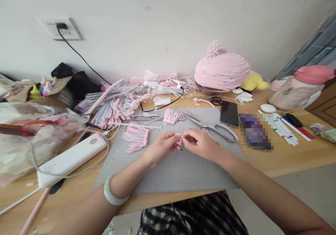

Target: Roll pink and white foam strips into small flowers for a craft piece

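My left hand (166,144) pinches a small pink pipe cleaner piece (179,141), curled into what looks like a little loop, above the grey cutting mat. Close against it on the right is my right hand (201,144), its fingertips closed at the edge of the same piece. Left of my hands, bundles of bent pink and lilac pipe cleaners (136,137) lie on the mat (181,175). Another small bundle (172,116) is just beyond my fingers. Large silver scissors (223,131) rest open beside my right hand.
A heap of pipe cleaners (112,112) lies at the back left, near a white power bank-like box (73,158) with cables. Behind the mat are a metal ruler (147,118), a phone (229,113), black-handled scissors (215,101) and a pink dome (222,70). White sticks (285,131) lie right.
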{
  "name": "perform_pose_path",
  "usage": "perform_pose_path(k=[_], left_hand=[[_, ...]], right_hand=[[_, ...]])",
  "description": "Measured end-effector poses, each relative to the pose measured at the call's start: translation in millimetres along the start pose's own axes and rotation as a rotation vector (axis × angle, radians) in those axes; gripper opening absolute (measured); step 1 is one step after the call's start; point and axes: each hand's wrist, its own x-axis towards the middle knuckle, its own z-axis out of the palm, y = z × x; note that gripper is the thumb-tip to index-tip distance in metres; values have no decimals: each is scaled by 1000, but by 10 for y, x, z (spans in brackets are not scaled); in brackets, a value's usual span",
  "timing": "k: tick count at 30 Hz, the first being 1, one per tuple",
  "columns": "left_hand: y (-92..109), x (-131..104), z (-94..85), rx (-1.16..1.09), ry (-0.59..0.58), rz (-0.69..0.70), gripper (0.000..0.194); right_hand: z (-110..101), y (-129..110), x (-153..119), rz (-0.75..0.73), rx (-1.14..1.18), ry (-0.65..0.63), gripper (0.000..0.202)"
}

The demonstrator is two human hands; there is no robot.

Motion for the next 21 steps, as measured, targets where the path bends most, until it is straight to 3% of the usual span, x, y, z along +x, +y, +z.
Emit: perform_pose_path(k=[4, 7, 10, 13, 17, 21], left_hand=[[44, -9, -67, 540, 30, 310, 23], [81, -24, -114, 789, -6, 419, 21], [97, -32, -137, 840, -19, 468, 20], [94, -38, -121, 827, 13, 467, 20], [73, -58, -45, 799, 25, 397, 21], [48, -76, 30, 632, 5, 298, 24]], right_hand=[[5, -46, 53, 574, 755, -299, 28], [-45, -52, 94, 754, 1096, -473, 22], [-82, -29, 111, 810, 1261, -550, 17], [-77, -1, 116, 835, 1338, -527, 15], [-14, 16, 111, 843, 1228, -421, 17], [74, 9, 84, 731, 1032, -264, 17]])
